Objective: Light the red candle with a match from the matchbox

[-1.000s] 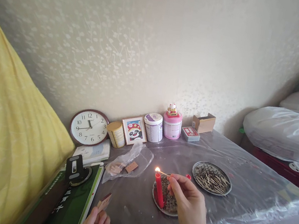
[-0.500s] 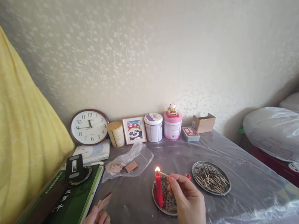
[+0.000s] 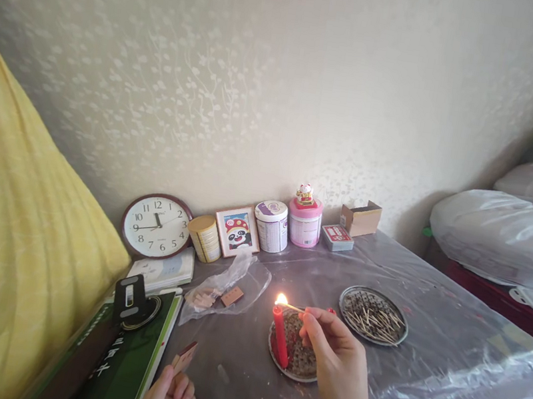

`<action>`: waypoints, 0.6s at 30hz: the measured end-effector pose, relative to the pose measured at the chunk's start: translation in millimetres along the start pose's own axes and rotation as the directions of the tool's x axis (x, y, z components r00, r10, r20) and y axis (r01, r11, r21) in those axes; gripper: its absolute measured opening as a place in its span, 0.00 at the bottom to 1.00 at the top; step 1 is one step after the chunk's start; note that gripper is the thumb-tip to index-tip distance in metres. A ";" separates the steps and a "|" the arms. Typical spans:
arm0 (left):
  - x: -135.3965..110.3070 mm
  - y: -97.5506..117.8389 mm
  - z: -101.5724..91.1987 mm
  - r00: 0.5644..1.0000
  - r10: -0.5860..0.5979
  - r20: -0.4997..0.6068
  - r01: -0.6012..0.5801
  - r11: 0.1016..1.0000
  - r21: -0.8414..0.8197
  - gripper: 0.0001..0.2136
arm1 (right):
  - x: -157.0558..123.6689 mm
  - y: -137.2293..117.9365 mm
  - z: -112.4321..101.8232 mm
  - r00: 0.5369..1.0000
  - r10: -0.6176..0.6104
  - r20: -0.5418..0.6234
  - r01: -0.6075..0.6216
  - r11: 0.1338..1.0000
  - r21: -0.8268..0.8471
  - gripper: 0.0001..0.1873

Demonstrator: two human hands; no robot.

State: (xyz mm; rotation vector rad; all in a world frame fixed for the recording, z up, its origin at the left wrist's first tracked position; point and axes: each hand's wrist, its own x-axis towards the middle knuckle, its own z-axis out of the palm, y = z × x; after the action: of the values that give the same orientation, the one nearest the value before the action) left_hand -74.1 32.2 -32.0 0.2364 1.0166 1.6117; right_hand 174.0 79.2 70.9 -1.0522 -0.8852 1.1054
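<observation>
My right hand (image 3: 339, 359) pinches a thin wooden matchstick (image 3: 294, 308) between thumb and fingers. Its far tip is at the top of a red candle (image 3: 279, 340), where a bright flame burns; I cannot tell whether match, wick or both are alight. The candle leans slightly on a round metal plate (image 3: 301, 371), partly hidden by my right hand. Low in the view, my left hand (image 3: 172, 397) is closed on a small matchbox (image 3: 184, 357), held upright and tilted. Used-looking matchsticks (image 3: 376, 323) lie heaped in a second round plate (image 3: 350, 287) to the right.
Another matchbox (image 3: 231, 296) lies by a clear plastic bag (image 3: 210, 298). Along the wall stand a clock (image 3: 156, 226), tins (image 3: 273, 227), a picture frame (image 3: 238, 230), a card deck (image 3: 338, 238) and an open carton (image 3: 360, 218). A green book (image 3: 130, 360) with a black object lies left.
The flame at the candle top has grown larger. My right hand still holds the match there, and the whole view has shifted slightly.
</observation>
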 end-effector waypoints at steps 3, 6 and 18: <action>3.3 0.3 -1.2 1.000 -0.005 -0.013 0.005 1.000 0.008 0.20 | 3.1 -1.1 -4.7 1.000 -0.006 -0.009 0.006 1.000 -0.007 0.17; 7.2 -0.1 -3.1 1.000 -0.011 -0.014 0.011 1.000 0.012 0.21 | 8.3 -3.9 -15.5 0.999 -0.030 -0.032 0.029 0.999 -0.027 0.17; 4.0 -2.5 -1.3 0.999 -0.020 -0.040 0.020 1.000 -0.007 0.22 | 30.5 -0.2 -71.1 0.977 -0.082 -0.196 0.028 0.965 -0.261 0.17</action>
State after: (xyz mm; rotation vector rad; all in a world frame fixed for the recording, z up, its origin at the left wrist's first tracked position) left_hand -74.5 35.0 -36.0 0.1890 1.0413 1.6069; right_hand 247.8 93.9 52.9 -1.3225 -0.9006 0.8309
